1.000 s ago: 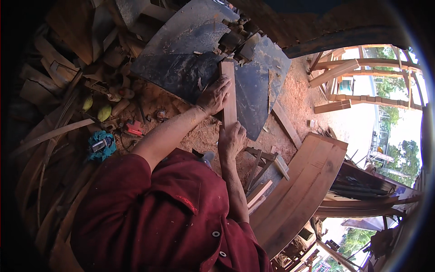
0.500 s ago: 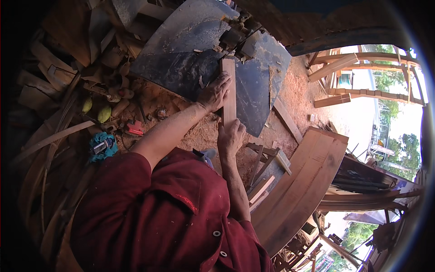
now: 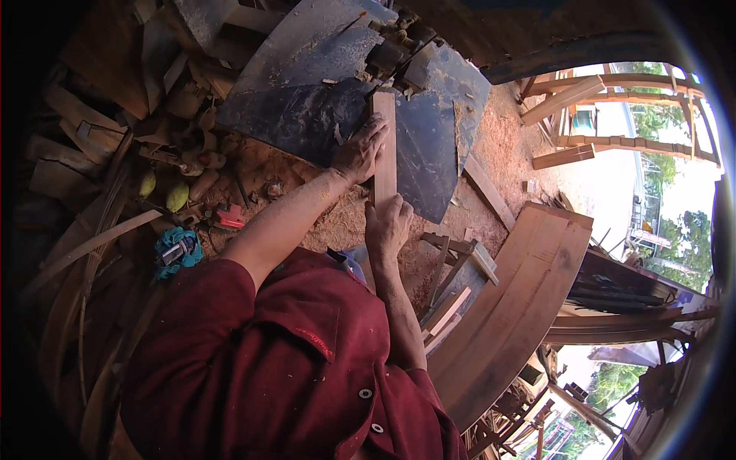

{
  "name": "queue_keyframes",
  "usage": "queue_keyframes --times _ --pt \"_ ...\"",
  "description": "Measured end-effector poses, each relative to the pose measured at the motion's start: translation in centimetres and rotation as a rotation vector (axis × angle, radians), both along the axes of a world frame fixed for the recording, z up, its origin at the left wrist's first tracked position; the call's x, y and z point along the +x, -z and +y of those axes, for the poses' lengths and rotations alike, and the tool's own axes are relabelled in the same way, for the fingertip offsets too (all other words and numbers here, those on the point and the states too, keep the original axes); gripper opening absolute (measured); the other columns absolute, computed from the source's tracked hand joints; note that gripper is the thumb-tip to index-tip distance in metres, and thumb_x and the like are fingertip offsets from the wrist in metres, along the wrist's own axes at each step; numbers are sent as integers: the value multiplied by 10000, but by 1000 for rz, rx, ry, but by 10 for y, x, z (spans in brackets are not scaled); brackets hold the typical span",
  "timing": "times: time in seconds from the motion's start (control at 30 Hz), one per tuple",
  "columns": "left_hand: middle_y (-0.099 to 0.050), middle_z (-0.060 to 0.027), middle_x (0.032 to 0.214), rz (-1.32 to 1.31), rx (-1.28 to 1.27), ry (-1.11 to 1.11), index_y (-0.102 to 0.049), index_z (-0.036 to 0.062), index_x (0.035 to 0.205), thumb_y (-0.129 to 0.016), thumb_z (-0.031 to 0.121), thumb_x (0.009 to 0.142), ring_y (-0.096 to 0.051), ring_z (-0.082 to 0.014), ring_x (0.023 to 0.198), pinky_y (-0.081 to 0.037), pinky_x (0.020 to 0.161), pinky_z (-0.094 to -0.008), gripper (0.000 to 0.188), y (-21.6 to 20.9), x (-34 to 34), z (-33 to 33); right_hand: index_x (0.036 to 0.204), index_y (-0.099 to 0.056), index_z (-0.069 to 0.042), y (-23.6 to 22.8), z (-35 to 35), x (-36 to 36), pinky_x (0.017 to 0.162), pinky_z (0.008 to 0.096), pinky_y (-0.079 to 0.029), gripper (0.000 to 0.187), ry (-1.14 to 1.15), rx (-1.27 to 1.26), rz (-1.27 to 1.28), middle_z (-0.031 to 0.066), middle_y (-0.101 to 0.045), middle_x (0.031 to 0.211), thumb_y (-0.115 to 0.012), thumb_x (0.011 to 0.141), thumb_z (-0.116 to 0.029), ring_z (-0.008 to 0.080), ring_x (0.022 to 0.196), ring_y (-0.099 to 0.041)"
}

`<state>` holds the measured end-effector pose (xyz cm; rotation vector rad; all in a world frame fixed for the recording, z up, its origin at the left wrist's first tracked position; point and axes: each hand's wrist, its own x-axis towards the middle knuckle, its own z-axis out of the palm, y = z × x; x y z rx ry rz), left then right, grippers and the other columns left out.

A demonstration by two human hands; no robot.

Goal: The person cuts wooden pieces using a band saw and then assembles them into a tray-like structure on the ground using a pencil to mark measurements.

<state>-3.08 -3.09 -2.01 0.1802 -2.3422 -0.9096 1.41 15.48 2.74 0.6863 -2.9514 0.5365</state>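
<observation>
A straight, pale brown wooden board (image 3: 388,165) lies lengthwise on a dark metal machine table (image 3: 426,153). Its far end reaches the dark machine parts (image 3: 395,57) around the middle of that table. My left hand (image 3: 359,153) is closed over the board's left edge about midway, fingers across the top. Behind it, my right hand (image 3: 389,228) grips the near end, which sticks out past the table's front edge. How the fingers sit under the board is hidden.
Scrap wood (image 3: 84,126) heaps up at the left, near two green fruits (image 3: 177,197), a red object (image 3: 228,216) and a turquoise cloth (image 3: 178,253). Wide planks (image 3: 510,307) lie at my right. Wood shavings (image 3: 502,138) cover the ground around the table.
The view has shifted slightly. Both hands keep the same hold, and the board shows little or no movement along the table.
</observation>
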Motion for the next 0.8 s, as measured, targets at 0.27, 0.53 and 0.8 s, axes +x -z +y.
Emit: queue_keyframes --times 0.27,0.53,0.8 --pt "-443 -182 1517 15 33 15 -497 -31 1394 -576 29 899 -361 -356 1492 -332 1239 -440 506 1 -2 -3 1329 -527 57 2 -4 5 951 502 -487 691 -21 -62 -2 260 -552 1223 -815 840 -338 438 1141 -561" --pt "-420 -192 1493 -353 -128 -125 -524 -7 1429 -733 272 890 -411 -372 1430 -426 1146 -431 643 -52 34 20 1388 -460 55 -13 -11 35 946 487 -511 715 -54 -301 -395 300 -507 1279 -810 849 -256 446 1137 -573" --pt "-536 -135 1244 -700 -218 -148 -406 132 1563 -787 226 847 -527 -335 1179 -470 983 -502 816 -61 90 -5 1329 -557 14 -1 -10 28 876 467 -572 511 -568 -429 -336 229 -572 1255 -730 878 -154 432 1092 -625"
